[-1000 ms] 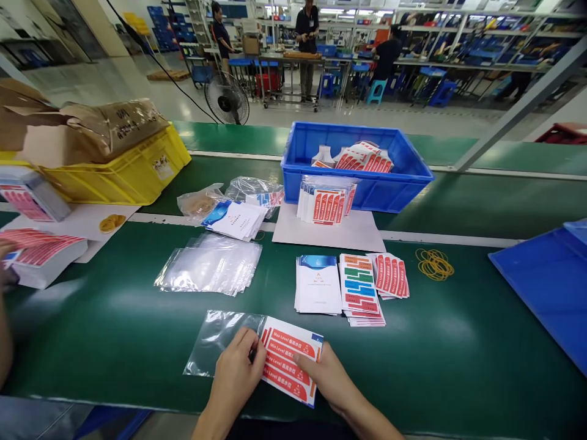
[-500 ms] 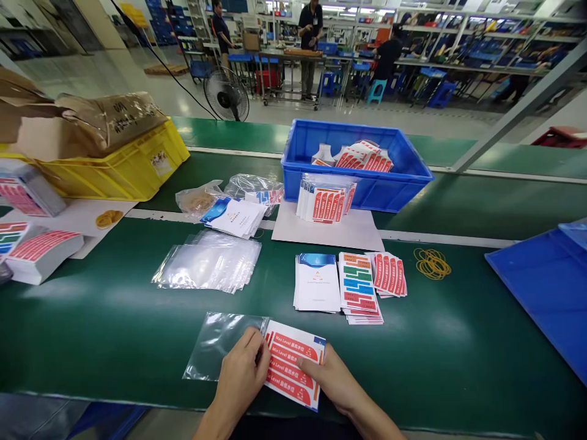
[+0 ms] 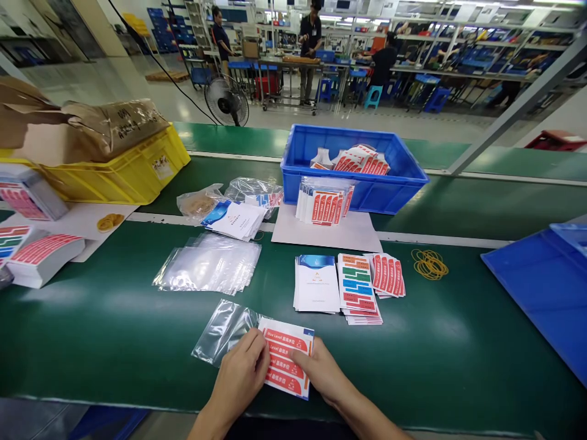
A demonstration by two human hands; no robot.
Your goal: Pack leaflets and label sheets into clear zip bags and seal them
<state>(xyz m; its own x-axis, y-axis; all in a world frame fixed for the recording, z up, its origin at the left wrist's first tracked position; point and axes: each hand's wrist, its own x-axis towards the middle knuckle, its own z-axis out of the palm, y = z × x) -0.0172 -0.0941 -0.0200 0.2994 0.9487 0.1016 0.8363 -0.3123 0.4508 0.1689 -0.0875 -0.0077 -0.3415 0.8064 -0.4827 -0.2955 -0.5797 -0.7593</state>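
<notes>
My right hand (image 3: 323, 370) grips a small stack of red-and-white label sheets (image 3: 287, 382) by its right side, thumb on top. My left hand (image 3: 243, 366) is closed at the mouth of a clear plastic bag (image 3: 224, 330), pinching its edge against the left end of the sheets. The bag stretches out to the left, over the table. How far the sheets sit inside the bag is hidden by my left fingers. Beyond my hands lie a pile of white booklets with blue tops (image 3: 316, 287), multicoloured label sheets (image 3: 356, 281) and red label sheets (image 3: 388, 275).
Clear bags (image 3: 211, 263) lie stacked at left, below more booklets (image 3: 236, 219). A blue bin (image 3: 353, 189) stands behind filled bags (image 3: 321, 205). Yellow rubber bands (image 3: 430, 264) lie at right, near a blue tray (image 3: 541, 287). A yellow crate (image 3: 123, 177) is far left.
Both hands have brought the label sheets slightly left and up. The bag's free end has lifted and swung away from me, and the bag looks narrower and more creased.
</notes>
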